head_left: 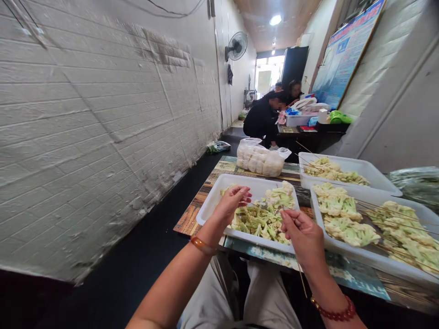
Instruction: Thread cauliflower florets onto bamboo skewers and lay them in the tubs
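Note:
My left hand [235, 201], with an amber bangle on its wrist, hovers above a white tray [209, 205] of loose cauliflower florets [257, 221]; its fingers are slightly curled and apart, with nothing visible in them. Over the tray's right side, my right hand [300, 228] is closed in a pinch round a thin wooden skewer [302, 278], whose lower end sticks out below the hand. Whether anything sits on the skewer's upper end cannot be made out. A bigger cauliflower piece [279, 195] lies at the tray's back right corner.
Right of the tray, a second tray [320, 219] holds skewered cauliflower [404, 228]; behind it is a third tray [380, 176]. A plastic bag of white items [262, 160] stands at the table's back. People in dark clothes [262, 116] sit farther off. A white wall [103, 114] runs along the left.

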A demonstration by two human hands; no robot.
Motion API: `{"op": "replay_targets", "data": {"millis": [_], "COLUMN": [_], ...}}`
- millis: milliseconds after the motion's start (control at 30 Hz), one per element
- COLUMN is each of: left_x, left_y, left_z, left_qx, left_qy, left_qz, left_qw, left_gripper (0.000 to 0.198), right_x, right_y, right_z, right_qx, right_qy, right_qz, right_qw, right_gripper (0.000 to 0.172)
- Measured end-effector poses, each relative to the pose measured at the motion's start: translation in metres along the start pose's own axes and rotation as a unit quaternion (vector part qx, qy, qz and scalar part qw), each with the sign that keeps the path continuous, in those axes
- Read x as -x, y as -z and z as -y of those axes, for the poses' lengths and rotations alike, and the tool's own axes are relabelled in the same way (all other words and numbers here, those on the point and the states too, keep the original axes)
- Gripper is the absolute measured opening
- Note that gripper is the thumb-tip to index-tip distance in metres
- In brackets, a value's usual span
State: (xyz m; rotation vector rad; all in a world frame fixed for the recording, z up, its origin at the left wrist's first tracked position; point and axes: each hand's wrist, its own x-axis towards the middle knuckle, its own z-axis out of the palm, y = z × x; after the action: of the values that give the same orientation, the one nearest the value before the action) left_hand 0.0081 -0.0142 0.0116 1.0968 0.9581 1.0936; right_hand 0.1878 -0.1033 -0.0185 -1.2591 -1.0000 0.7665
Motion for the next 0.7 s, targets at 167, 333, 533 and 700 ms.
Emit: {"op": "replay_targets", "data": {"millis": [167, 333, 533, 700], "left_x": [-0.013, -0.040, -0.062, -0.077], "left_y": [-0.005, -0.016, -0.029, -0.041], "left_z": [-0.015, -0.010, 0.005, 0.020], "left_qx": [-0.145, -0.336, -0.559, -0.588], "left_qy": [-0.044, -0.064, -0.189, -0.201], "left_qz": [0.082, 0.153, 0.157, 0.198], "left_qw": [0.985, 0.927, 0.792, 0.758], "left_gripper": [0.028, 0.019, 0.030, 0.020], "right_x": [0.001, 0.001, 0.002, 0.003], "right_y": [0.002, 0.003, 0.005, 0.006], "right_z": [0.004, 0.008, 0.010, 0.011], "right_qx": [-0.108, -0.157, -0.154, -0.164], "right_qy": [0.004, 0.008, 0.003, 0.006], "right_qz": [-0.097, -0.121, -0.119, -0.118], "right_qw": [0.989, 0.980, 0.981, 0.979], "right_gripper": [0.031, 0.026, 0.020, 0.016]}}
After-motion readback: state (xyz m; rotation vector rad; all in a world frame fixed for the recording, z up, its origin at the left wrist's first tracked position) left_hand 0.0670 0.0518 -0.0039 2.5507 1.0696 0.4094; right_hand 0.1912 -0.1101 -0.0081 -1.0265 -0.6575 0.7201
